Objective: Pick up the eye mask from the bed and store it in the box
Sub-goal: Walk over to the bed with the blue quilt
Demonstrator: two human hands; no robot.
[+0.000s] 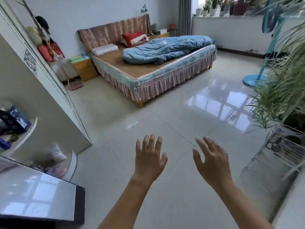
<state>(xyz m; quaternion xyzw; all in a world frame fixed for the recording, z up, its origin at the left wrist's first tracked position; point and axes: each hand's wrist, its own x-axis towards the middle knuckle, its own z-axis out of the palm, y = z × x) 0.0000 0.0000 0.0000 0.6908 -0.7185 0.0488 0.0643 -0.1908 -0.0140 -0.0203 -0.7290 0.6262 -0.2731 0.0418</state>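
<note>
Across the room stands the bed (148, 70) with a woven mat and a pink frill. A crumpled blue quilt (166, 49) lies on it. On the quilt rests a small pale item (165, 42), too small to tell whether it is the eye mask. A pale box (161, 31) sits on the far bedside table. My left hand (149, 158) and my right hand (212, 162) are held out over the tiled floor, far from the bed. Both have their fingers spread and hold nothing.
A wardrobe (41, 90) with curved shelves lines the left. A glossy dark-edged tabletop (38, 197) is at the lower left. Potted plants on a rack (280, 100) and a blue standing fan (257, 78) fill the right. A wooden nightstand (85, 69) stands beside the bed.
</note>
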